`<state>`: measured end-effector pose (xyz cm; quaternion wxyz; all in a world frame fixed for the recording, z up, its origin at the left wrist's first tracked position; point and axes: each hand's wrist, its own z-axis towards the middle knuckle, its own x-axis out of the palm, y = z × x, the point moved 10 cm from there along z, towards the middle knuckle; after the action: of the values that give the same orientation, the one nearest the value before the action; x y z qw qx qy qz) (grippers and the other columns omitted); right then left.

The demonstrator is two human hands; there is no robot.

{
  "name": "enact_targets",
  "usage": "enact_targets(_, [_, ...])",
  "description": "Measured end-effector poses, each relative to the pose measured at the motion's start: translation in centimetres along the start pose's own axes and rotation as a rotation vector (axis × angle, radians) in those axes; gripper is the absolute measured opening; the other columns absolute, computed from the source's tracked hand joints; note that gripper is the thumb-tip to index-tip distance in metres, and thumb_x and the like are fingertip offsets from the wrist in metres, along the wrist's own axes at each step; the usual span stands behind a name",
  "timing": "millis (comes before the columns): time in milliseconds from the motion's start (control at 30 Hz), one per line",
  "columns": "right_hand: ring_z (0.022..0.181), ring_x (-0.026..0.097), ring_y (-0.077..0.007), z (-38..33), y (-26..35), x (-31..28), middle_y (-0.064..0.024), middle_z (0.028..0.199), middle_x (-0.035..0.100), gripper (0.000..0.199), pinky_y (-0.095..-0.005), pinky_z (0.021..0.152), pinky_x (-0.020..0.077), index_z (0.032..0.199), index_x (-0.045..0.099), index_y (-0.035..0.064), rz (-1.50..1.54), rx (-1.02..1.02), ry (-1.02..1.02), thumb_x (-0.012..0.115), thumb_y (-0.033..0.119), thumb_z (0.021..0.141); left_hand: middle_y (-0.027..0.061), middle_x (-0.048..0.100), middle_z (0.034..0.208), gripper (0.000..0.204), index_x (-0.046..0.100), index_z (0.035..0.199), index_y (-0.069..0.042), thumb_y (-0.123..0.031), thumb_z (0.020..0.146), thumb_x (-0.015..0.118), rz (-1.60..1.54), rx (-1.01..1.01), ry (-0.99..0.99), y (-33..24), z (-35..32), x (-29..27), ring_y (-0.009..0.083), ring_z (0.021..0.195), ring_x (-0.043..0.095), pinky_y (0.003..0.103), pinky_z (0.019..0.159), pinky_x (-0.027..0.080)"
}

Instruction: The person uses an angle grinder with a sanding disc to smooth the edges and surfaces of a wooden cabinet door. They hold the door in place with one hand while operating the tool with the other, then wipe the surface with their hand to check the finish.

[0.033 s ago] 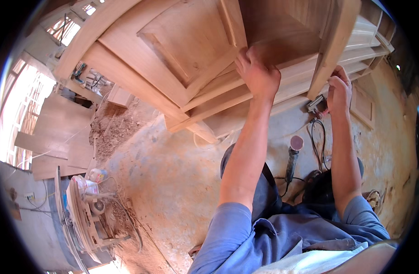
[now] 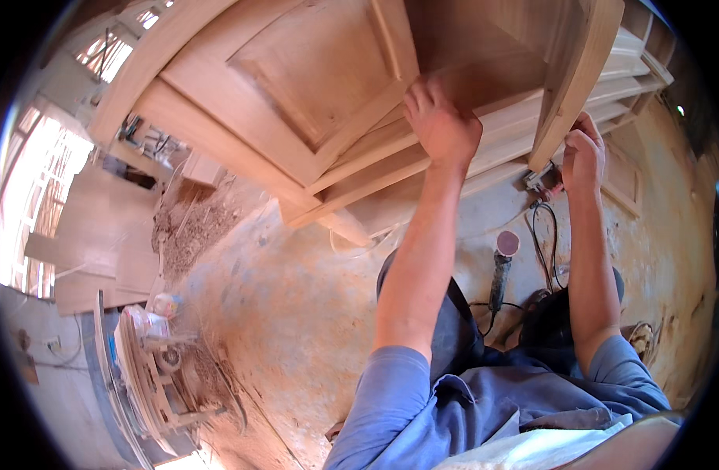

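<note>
A pale wooden cabinet with a panelled left door and a right door, swung out and seen nearly edge-on, fills the upper middle. My left hand is at the left door's inner lower corner, its fingers bent over that edge with the tips partly hidden. Dark cabinet interior shows between the doors. At the right door's lower end, my right hand has its fingers curled against the outer side; the door partly hides what they touch.
On the floor between my legs and the cabinet lies a corded sander with a round disc. Another power tool sits beneath the right door, near a loose wooden panel. A dusty machine and leaning boards stand at left.
The view has shifted slightly, and the cabinet appears a little farther left. My left fingers look slightly more spread at the door's edge. My right hand stays by the right door.
</note>
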<state>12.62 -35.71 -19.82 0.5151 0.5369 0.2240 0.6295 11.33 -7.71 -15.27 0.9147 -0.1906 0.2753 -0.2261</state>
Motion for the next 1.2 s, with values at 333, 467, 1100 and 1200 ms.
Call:
enact_targets(333, [0.086, 0.062, -0.0130, 0.4, -0.1, 3.7, -0.0046, 0.094, 0.068, 0.039, -0.0253, 0.079, 0.0465, 0.107, 0.066, -0.0021, -0.008, -0.018, 0.111, 0.053, -0.006, 0.070, 0.0131, 0.067, 0.125, 0.035, 0.072, 0.116, -0.009, -0.027, 0.092, 0.054, 0.864, 0.635, 0.517, 4.6, 9.6, 10.7, 0.0282, 0.131, 0.050, 0.050, 0.128, 0.015])
enact_targets(467, [0.086, 0.061, -0.0118, 0.1, -0.8, 1.6, -0.0033, 0.094, 0.067, 0.037, -0.0243, 0.082, 0.0467, 0.105, 0.066, -0.0013, -0.049, 0.048, 0.071, 0.052, -0.008, 0.072, 0.0126, 0.065, 0.130, 0.033, 0.073, 0.117, -0.008, -0.022, 0.092, 0.056, 0.819, 0.893, 0.686, -2.0, 4.8, 9.4, 0.0285, 0.131, 0.050, 0.049, 0.127, 0.020])
enact_targets(1100, [0.095, 0.063, -0.0241, 2.5, -3.4, 9.7, -0.0126, 0.104, 0.060, 0.044, -0.0348, 0.085, 0.0529, 0.104, 0.061, 0.0004, -0.324, -0.054, -0.025, 0.081, 0.015, 0.068, 0.0277, 0.051, 0.138, 0.065, 0.044, 0.145, 0.005, 0.003, 0.085, 0.069, -0.195, -0.032, -0.064, -3.6, -2.3, -5.3, 0.0403, 0.120, 0.058, 0.045, 0.104, 0.048])
enact_targets(1200, [0.101, 0.061, -0.0267, 2.3, -4.6, 10.6, -0.0135, 0.110, 0.058, 0.051, -0.0364, 0.089, 0.0520, 0.109, 0.060, 0.0019, -0.351, -0.033, -0.021, 0.085, 0.015, 0.067, 0.0270, 0.056, 0.134, 0.070, 0.039, 0.149, 0.009, -0.002, 0.088, 0.072, -0.301, -0.265, -0.109, -1.9, -1.6, -3.9, 0.0324, 0.120, 0.062, 0.041, 0.102, 0.052])
